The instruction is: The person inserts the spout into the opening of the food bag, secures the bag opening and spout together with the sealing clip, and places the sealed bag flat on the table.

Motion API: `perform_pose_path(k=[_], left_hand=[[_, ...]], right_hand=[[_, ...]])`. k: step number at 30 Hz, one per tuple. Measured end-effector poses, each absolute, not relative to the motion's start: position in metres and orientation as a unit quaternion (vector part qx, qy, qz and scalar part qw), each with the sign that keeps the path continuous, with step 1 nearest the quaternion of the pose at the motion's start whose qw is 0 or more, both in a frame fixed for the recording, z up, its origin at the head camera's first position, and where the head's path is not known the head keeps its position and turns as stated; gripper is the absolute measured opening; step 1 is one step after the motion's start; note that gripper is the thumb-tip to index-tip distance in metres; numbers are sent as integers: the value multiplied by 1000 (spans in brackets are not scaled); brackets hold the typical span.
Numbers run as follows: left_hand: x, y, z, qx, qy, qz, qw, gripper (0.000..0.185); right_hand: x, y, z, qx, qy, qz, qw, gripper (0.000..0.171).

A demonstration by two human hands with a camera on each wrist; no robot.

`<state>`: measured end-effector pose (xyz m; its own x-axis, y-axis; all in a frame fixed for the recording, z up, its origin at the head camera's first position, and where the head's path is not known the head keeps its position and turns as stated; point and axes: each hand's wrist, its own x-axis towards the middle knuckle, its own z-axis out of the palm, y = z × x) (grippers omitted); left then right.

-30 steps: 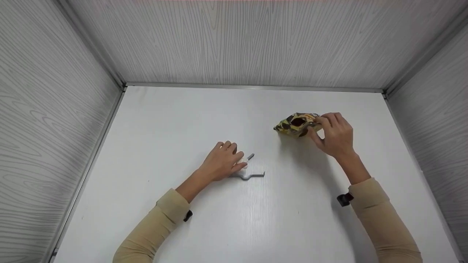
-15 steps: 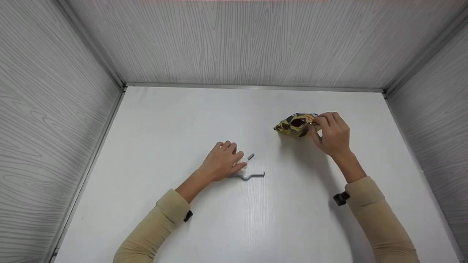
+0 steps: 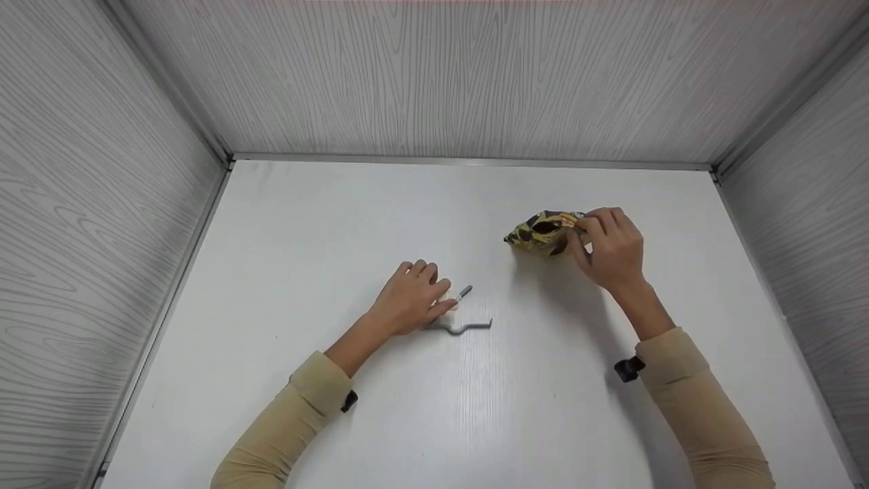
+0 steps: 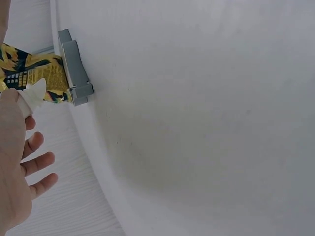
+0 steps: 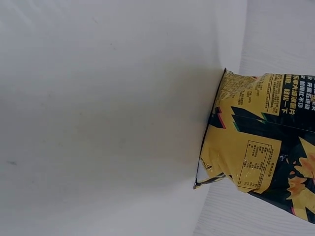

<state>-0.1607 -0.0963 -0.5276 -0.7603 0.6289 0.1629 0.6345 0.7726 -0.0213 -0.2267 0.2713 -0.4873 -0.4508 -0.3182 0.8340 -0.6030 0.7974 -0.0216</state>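
From the head view, the right hand (image 3: 611, 248) has its fingers curled round the near end of a yellow-and-black snack bag (image 3: 541, 232) and pinches it, the bag sitting on the white table (image 3: 339, 224) toward the far right. The left hand (image 3: 411, 299) rests near the middle of the table, its fingertips against a small white piece (image 3: 448, 297) joined to a gray clip (image 3: 464, 326) that lies flat just beside it; whether the fingers actually pinch that piece is hard to tell. The step in hand looks like steadying the bag while the clip waits, and a next move would likely call for bringing bag and clip together. Bag and clip are well apart, with bare table between them, and the side walls (image 3: 102, 204) stand well clear of both hands. In the left wrist view, the hand (image 4: 17, 162) shows loosely spread fingers, with the white piece (image 4: 33, 96) and gray clip (image 4: 74, 71) just beyond them and the bag (image 4: 34, 73) farther off. The right wrist view shows only the printed bag (image 5: 261, 152) close up against the table; the hand itself is out of sight.
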Motion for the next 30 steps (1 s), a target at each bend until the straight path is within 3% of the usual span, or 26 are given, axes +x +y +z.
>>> perform_pose_path(k=[30], left_hand=[[-173,-111,-503,-320,-938,-31,128,44]], right_hand=[[-214,219,-472,323,-826,150,437,19]])
